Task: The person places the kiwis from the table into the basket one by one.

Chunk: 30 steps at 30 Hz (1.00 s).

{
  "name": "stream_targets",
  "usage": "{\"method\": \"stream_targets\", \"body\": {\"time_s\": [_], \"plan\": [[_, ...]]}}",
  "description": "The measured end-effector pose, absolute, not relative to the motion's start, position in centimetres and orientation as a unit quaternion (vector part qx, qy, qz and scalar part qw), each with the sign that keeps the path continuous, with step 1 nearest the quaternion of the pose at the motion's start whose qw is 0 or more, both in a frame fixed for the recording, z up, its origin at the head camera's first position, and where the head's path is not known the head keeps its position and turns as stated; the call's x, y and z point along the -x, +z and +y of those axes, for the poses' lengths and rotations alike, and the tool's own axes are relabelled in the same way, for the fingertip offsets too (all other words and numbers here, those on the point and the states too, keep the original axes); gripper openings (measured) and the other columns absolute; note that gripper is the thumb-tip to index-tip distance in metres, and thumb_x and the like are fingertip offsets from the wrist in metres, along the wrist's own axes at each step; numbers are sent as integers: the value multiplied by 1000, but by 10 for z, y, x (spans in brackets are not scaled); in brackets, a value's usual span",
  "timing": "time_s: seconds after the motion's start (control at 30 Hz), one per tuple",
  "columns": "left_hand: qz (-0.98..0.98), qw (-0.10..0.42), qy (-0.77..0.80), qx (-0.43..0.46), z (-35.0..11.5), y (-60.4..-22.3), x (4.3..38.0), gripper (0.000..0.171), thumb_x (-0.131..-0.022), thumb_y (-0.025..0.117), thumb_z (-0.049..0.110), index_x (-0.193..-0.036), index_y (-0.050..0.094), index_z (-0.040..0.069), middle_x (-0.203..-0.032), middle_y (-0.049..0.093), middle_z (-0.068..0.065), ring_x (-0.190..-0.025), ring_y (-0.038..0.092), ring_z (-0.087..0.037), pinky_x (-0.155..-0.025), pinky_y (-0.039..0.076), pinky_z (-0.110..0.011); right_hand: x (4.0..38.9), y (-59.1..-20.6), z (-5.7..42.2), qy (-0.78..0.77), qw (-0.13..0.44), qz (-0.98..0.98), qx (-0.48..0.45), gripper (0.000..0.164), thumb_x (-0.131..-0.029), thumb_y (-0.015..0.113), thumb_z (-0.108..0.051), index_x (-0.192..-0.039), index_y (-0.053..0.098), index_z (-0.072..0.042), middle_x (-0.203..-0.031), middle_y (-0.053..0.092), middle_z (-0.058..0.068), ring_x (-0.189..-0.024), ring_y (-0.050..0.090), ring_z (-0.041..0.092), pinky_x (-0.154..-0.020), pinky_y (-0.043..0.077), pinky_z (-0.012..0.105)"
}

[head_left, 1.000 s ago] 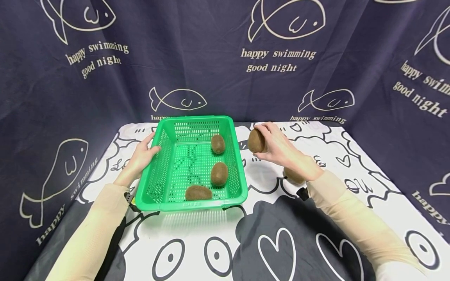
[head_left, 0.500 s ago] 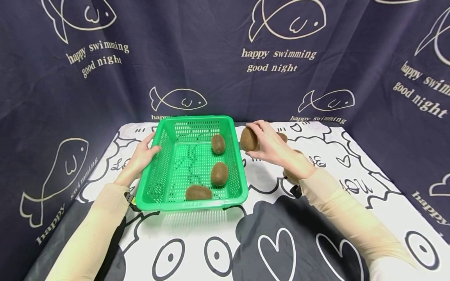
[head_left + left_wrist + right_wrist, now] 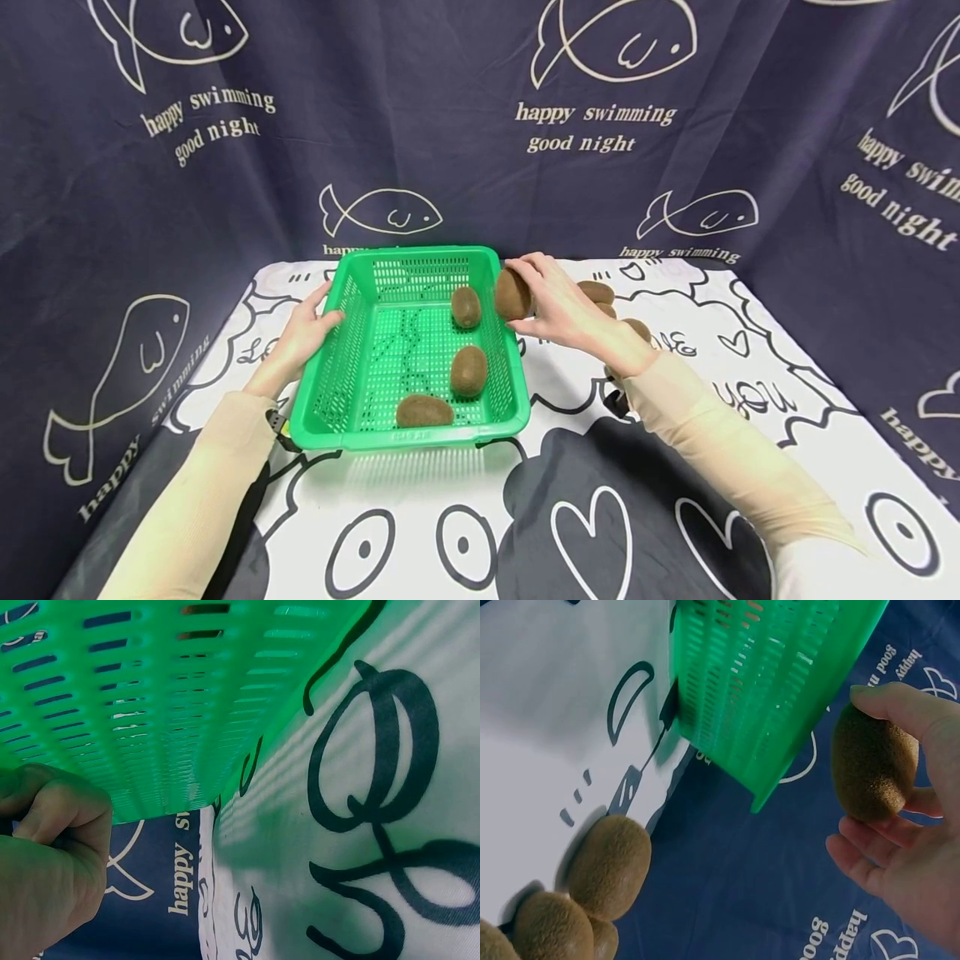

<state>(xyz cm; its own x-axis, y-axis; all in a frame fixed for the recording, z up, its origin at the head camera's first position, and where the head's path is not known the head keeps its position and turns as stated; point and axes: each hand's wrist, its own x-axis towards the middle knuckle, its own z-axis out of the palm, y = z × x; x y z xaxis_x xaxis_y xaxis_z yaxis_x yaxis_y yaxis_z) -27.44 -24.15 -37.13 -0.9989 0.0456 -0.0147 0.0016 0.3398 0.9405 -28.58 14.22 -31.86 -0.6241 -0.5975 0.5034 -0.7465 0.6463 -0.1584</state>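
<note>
My right hand [image 3: 558,304] pinches a brown fuzzy kiwi [image 3: 513,295] between thumb and fingers, beside the right rim of a green plastic basket [image 3: 408,437]. In the right wrist view the held kiwi [image 3: 873,763] shows whole, thumb on one end and fingertips at the other. Two kiwis lie along the basket's right side, one far kiwi [image 3: 466,307] and one nearer kiwi [image 3: 468,372]; a third kiwi [image 3: 424,412] lies sideways by the near wall. My left hand [image 3: 303,332] grips the basket's left rim, its thumb over the edge; the left wrist view shows those fingers [image 3: 64,806] curled at the rim.
Right of the basket, several loose kiwis [image 3: 596,292] lie on the patterned white and dark cloth [image 3: 420,500], partly hidden behind my right forearm. The right wrist view shows them grouped, one kiwi [image 3: 610,867] foremost. A dark blue fish-print curtain [image 3: 465,150] hangs behind the table.
My right hand has moved left with the kiwi, from over the cloth to the basket's right rim. More of the loose kiwis now show behind the forearm. The left hand and basket stay put.
</note>
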Motion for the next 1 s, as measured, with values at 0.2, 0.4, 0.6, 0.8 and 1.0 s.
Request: {"method": "stream_targets", "body": {"time_s": [0.2,0.4,0.6,0.8,1.0], "plan": [[823,19,568,-14,-241,-370,275,70,-96,44,12,-157,10,20,-129,49,-35,-68,64,-6,-64,62,-28,284,-317,133,176,193,-885,-386,77,-71,83,-24,-135,48,-1,-124,51,16,-114,49,30,-100,46,44],[822,19,569,-13,-241,-371,275,70,-96,44,12,-157,10,20,-128,50,-36,-68,64,-8,-64,62,-28,284,-317,126,171,179,-887,-389,77,-73,82,-26,-137,46,-2,-128,50,15,-116,50,29,-99,48,45],[823,16,567,-14,-241,-372,275,70,-95,45,10,-157,11,17,-129,50,-36,-68,64,-7,-64,61,-26,287,-322,120,169,172,-887,-394,78,-73,83,-26,-137,46,-2,-129,50,17,-116,50,31,-97,48,47],[821,17,571,-12,-240,-371,275,70,-95,45,9,-157,11,16,-128,50,-36,-69,64,-6,-65,61,-26,289,-323,118,167,163,-889,-393,80,-74,83,-30,-138,46,-1,-130,50,18,-115,51,31,-97,49,47],[822,22,569,-10,-240,-370,274,70,-96,44,11,-157,11,19,-129,49,-35,-69,64,-7,-64,61,-27,288,-319,126,185,169,-886,-390,67,-84,75,-28,-138,46,-1,-129,50,18,-118,50,31,-101,46,48]]}}
